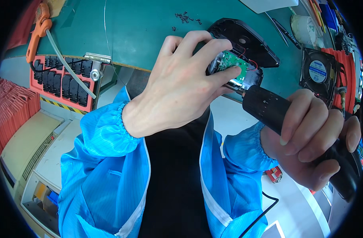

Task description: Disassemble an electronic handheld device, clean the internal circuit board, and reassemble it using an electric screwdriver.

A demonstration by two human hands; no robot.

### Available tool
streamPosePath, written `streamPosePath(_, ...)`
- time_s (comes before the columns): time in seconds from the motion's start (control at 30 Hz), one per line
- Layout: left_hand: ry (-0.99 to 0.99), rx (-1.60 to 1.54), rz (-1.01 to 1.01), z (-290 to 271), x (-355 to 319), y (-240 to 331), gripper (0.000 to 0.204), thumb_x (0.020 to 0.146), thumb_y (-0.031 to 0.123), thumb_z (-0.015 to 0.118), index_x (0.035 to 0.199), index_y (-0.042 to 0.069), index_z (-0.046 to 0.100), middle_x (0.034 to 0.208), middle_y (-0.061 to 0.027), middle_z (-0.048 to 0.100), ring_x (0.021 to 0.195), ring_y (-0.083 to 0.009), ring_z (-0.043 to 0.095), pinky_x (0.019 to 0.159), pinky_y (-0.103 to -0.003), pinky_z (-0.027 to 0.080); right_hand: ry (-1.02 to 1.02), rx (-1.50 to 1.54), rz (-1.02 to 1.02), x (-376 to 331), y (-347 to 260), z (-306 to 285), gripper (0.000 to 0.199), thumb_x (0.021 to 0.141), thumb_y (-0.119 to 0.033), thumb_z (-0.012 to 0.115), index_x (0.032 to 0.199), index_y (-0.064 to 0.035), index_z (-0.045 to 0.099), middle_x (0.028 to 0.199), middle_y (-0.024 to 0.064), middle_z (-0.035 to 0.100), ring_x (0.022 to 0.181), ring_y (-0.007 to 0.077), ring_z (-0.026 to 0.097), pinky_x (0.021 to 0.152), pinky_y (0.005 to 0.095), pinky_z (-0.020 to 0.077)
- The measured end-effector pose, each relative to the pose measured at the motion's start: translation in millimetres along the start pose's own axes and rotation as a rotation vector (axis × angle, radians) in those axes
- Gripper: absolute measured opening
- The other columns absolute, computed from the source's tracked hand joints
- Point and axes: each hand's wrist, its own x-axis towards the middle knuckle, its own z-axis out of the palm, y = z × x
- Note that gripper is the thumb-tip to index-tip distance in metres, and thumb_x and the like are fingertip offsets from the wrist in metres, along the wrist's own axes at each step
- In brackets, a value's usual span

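My left hand [175, 85] grips a small device part with a green circuit board [236, 63] in it, fingers over the top and the thumb on the board. Thin red wires run from the board toward a black plastic housing [245, 39] just beyond it. In my right hand [314, 129] is a black electric screwdriver [266, 108], fingers wrapped round its body. It lies nearly level, its tip at the near edge of the board part; whether the tip touches a screw I cannot make out. Several small dark screws [184, 17] lie loose on the green mat [142, 31].
At the left, an orange glue gun [40, 27] with a pale glue stick hangs over a pink tray [88, 105] of black parts. Red trays [15, 107] are stacked beyond. Tweezers [282, 31], a tape roll [303, 29] and a black fan [318, 73] stand at the right.
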Motion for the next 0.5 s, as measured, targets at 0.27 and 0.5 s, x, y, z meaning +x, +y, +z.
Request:
streamPosePath(0.27,0.005,-0.006,0.014,1,1,-2,0.042,0.078,0.023,0.087,0.12,0.022,0.082,0.146,-0.0054,0.059,0.128,-0.0329,0.054,0.099,-0.046,0.042,0.184,0.014,-0.223,-1,10,4,0.03,0.093,-0.028,0.074,0.111,-0.013,0.056,0.077,0.0,0.06,0.062,0.0097,0.058,0.065,0.028,0.0494)
streamPosePath(0.5,0.046,0.023,0.017,3,2,-1,0.035,0.08,0.024,0.085,0.114,0.021,0.084,0.14,-0.0059,0.063,0.125,-0.0323,0.055,0.098,-0.045,0.043,0.166,-0.017,-0.205,26,50,2,0.031,0.099,-0.026,0.053,0.126,-0.0123,0.061,0.073,-0.0017,0.049,0.057,0.011,0.046,0.057,0.034,0.0393)
